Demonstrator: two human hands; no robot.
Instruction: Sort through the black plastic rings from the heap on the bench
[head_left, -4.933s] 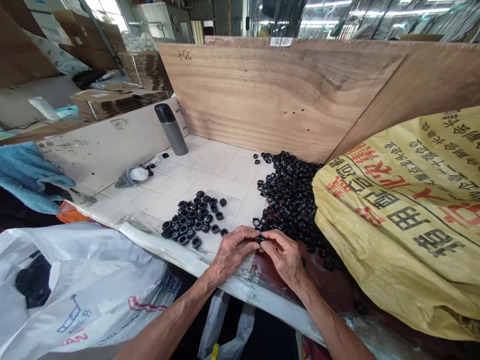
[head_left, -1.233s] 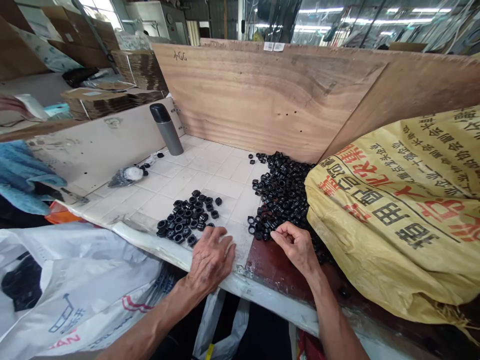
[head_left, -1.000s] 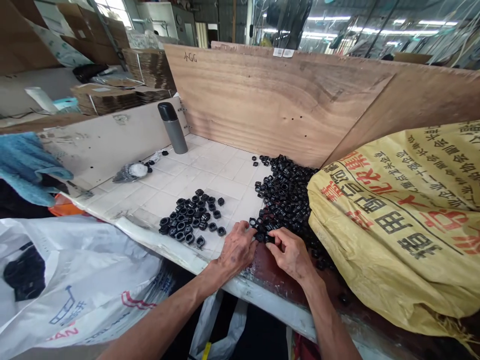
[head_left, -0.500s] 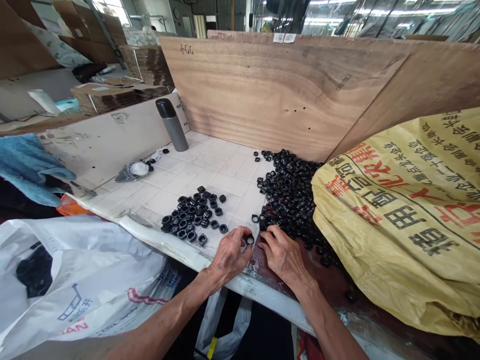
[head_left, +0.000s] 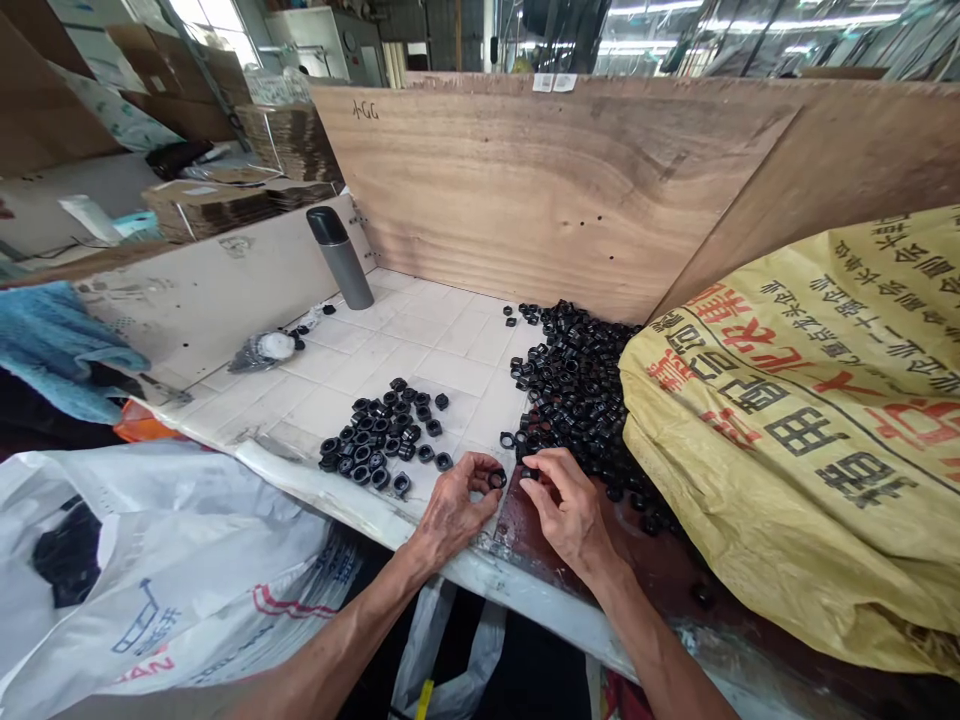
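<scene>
Near the table's front edge, my left hand (head_left: 456, 500) is closed on a black plastic ring (head_left: 496, 479), held at the fingertips with its opening facing up toward me. Just right of it, my right hand (head_left: 566, 505) pinches a small black plastic piece (head_left: 529, 472) between thumb and fingers; its shape is partly hidden. A large heap of black plastic rings (head_left: 574, 375) lies beyond my right hand. To the left of my left hand, a smaller group of black ring-shaped pieces (head_left: 379, 435) is spread on the white tiled surface, some with filled-looking centres.
A yellow woven sack (head_left: 780, 430) bulges over the right side. Wooden boards (head_left: 555, 190) wall the back. A grey flask (head_left: 341, 258) and a clear bag with small parts (head_left: 264, 348) stand at the left. A white plastic bag (head_left: 195, 560) hangs at the front left.
The ring in my left hand has turned so that its open hole shows. My right hand has lifted slightly, and a black piece now shows in its fingertips. The view has shifted a little.
</scene>
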